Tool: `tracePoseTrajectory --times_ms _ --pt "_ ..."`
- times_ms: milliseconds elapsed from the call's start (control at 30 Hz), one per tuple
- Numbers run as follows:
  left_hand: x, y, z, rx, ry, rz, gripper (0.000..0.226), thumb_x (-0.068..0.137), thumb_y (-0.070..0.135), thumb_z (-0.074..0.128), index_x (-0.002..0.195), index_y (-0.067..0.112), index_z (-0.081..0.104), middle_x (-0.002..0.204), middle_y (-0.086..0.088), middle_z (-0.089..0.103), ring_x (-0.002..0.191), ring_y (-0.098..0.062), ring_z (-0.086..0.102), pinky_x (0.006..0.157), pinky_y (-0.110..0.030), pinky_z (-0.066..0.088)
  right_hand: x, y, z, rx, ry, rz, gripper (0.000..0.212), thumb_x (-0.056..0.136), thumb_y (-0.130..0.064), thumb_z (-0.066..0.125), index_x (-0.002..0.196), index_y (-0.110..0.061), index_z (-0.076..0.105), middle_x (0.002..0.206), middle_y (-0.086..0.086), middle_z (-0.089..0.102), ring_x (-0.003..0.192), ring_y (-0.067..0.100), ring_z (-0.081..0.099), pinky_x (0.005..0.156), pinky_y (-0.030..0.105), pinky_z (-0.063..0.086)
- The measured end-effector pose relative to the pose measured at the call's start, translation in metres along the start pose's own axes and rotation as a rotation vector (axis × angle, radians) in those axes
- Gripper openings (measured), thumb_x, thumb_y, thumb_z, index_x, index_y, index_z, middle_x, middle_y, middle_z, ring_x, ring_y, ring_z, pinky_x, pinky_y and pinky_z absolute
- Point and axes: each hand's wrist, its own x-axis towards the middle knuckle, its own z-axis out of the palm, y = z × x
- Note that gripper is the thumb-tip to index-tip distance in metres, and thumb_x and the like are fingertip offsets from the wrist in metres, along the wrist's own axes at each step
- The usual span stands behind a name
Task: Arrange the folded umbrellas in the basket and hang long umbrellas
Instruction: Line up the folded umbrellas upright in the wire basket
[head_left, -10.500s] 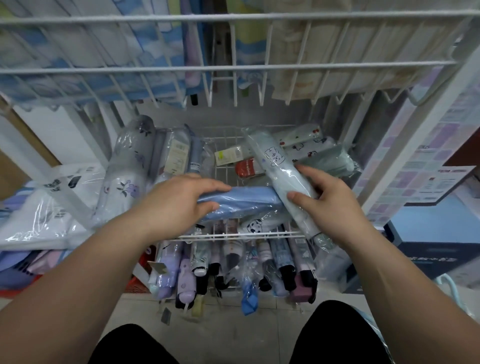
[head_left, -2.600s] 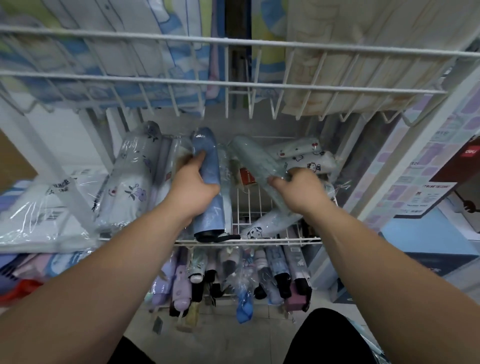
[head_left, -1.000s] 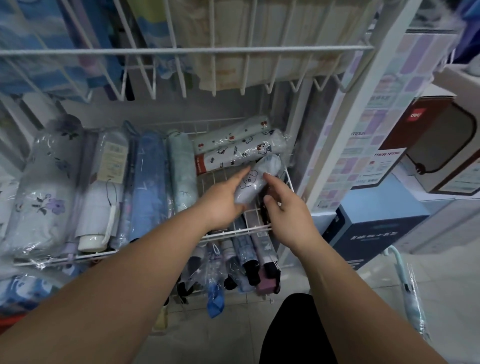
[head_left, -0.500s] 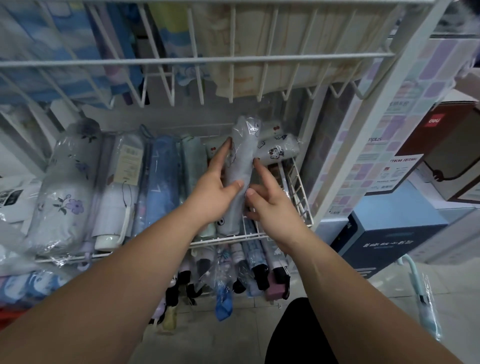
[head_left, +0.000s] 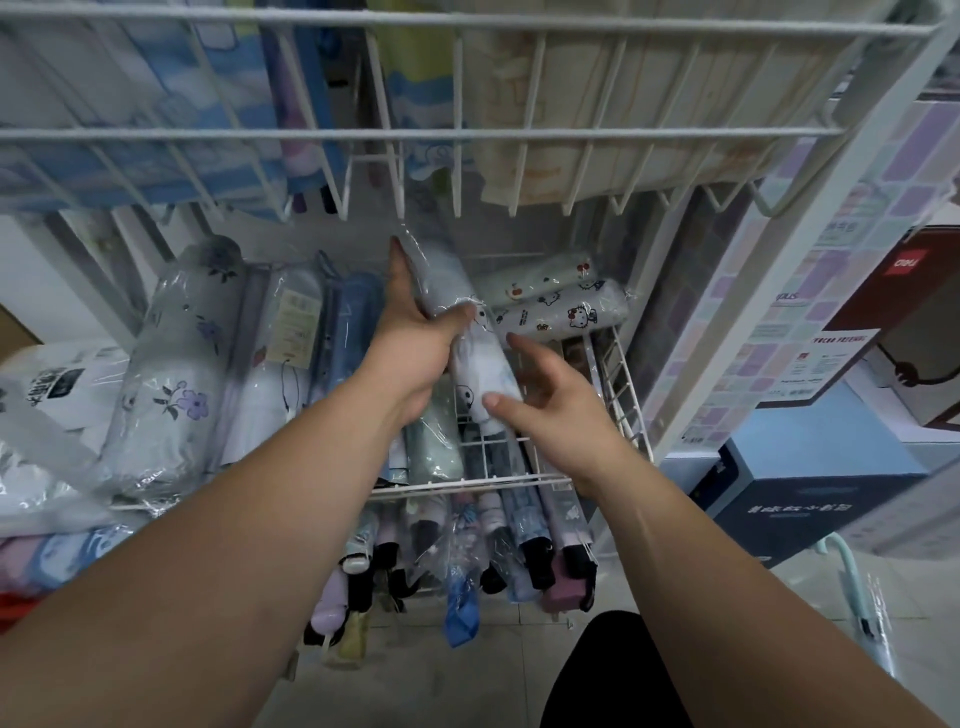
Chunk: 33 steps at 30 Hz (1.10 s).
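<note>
The left hand (head_left: 410, 343) gripped a slim folded umbrella (head_left: 483, 374), thumb curled over its glossy, crinkled clear wrap and fingers stretched along its far side. The umbrella was a pale grey-white cylinder with small cartoon prints, held tilted over the white wire basket (head_left: 467, 486) near the frame's centre, its top pointing to 12 o'clock. The right hand (head_left: 550, 410), at 4 o'clock from the umbrella, was spread loosely, holding nothing, its thumb tip against the wrap near the umbrella's lower end. In the basket, other plastic-sleeved cylinders lay side by side: a fat floral umbrella (head_left: 171, 364) at 9 o'clock, a blue umbrella (head_left: 353, 332) just left of the left hand, a mint umbrella (head_left: 434, 441) under the wrist, and a white cartoon-print umbrella (head_left: 566, 314) lying crosswise at 2 o'clock. Below the basket's front rim, at 6 o'clock, a row of folded umbrellas (head_left: 524, 540) showed rounded handle ends. A white wire rack (head_left: 457, 135) of thin rods spanned the frame at 12 o'clock. A matte blue box (head_left: 810, 467) stood at 3 o'clock.
</note>
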Motion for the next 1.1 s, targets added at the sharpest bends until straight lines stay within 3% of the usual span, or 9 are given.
tracePoseTrajectory --times_ms 133,233,333,467,567,700,867,967,1100 --pt "-0.011 0.000 -0.003 -0.043 -0.035 -0.055 0.098 0.092 0.000 0.066 0.157 0.048 0.008 0.134 0.010 0.058 0.114 -0.020 0.066 0.079 -0.044 0.061 -0.011 0.005 0.000 0.052 -0.105 0.024 0.073 0.075 -0.008 0.086 0.138 -0.028 0.053 0.119 0.001 0.071 0.105 0.020 0.070 0.087 0.039 0.060" --pt "-0.022 -0.008 -0.005 0.004 -0.072 -0.086 0.099 0.092 0.001 0.066 0.156 0.049 0.008 0.144 0.001 0.055 0.117 -0.024 0.065 0.088 -0.046 0.060 -0.015 0.009 0.005 0.000 -0.035 0.006 0.072 0.076 -0.008 0.085 0.139 -0.024 0.053 0.116 -0.003 0.073 0.106 0.012 0.070 0.095 0.040 0.057" --pt "-0.030 -0.015 -0.005 0.009 -0.074 -0.084 0.102 0.090 -0.003 0.067 0.157 0.046 0.008 0.145 -0.003 0.055 0.121 -0.022 0.063 0.100 -0.048 0.054 -0.015 0.007 0.016 -0.059 0.068 -0.015 0.069 0.067 -0.020 0.092 0.121 -0.030 0.050 0.111 -0.008 0.070 0.093 0.012 0.072 0.085 0.040 0.060" --pt "-0.039 -0.021 0.000 -0.022 -0.104 -0.107 0.098 0.091 -0.008 0.062 0.157 0.045 0.013 0.130 0.000 0.066 0.110 -0.021 0.070 0.084 -0.041 0.060 -0.012 -0.002 0.022 -0.056 0.241 -0.065 0.075 0.060 -0.026 0.096 0.115 -0.028 0.043 0.110 -0.015 0.057 0.080 0.011 0.068 0.067 0.025 0.056" --pt "-0.043 -0.026 0.000 -0.056 -0.108 -0.146 0.098 0.092 -0.009 0.060 0.158 0.045 0.012 0.128 0.000 0.067 0.107 -0.020 0.071 0.078 -0.037 0.060 -0.014 -0.002 0.020 -0.055 0.215 -0.072 0.074 0.061 -0.026 0.095 0.115 -0.029 0.045 0.111 -0.014 0.058 0.083 0.015 0.068 0.071 0.027 0.058" --pt "-0.050 -0.025 -0.003 -0.066 -0.080 -0.121 0.098 0.090 -0.014 0.059 0.158 0.042 0.014 0.132 -0.003 0.066 0.113 -0.023 0.069 0.089 -0.043 0.059 -0.016 -0.002 0.019 -0.029 0.109 -0.056 0.066 0.065 -0.028 0.093 0.115 -0.027 0.050 0.107 -0.013 0.061 0.073 0.004 0.067 0.069 0.026 0.058" --pt "-0.042 -0.010 -0.024 0.061 -0.072 -0.040 0.100 0.089 -0.009 0.065 0.157 0.043 0.014 0.145 0.002 0.057 0.122 -0.015 0.063 0.105 -0.043 0.051 0.010 0.007 0.019 0.248 0.267 0.113 0.076 0.060 -0.076 0.073 0.120 -0.035 0.054 0.115 -0.015 0.066 0.110 0.017 0.066 0.100 0.046 0.052" --pt "-0.033 0.000 -0.041 0.191 -0.105 -0.025 0.099 0.089 -0.003 0.068 0.156 0.046 0.015 0.148 0.006 0.053 0.125 -0.009 0.059 0.107 -0.038 0.049 0.035 0.012 0.016 0.356 0.375 0.269 0.092 0.063 -0.072 0.069 0.139 -0.027 0.043 0.130 -0.008 0.058 0.121 0.026 0.058 0.107 0.049 0.046" --pt "-0.024 -0.001 -0.051 0.266 -0.104 -0.062 0.100 0.088 0.000 0.071 0.156 0.047 0.016 0.152 0.005 0.048 0.128 -0.010 0.056 0.111 -0.041 0.046 0.059 0.018 0.020 0.442 0.384 0.408 0.089 0.083 -0.056 0.068 0.155 -0.028 0.023 0.152 0.004 0.044 0.134 0.031 0.048 0.113 0.054 0.039"
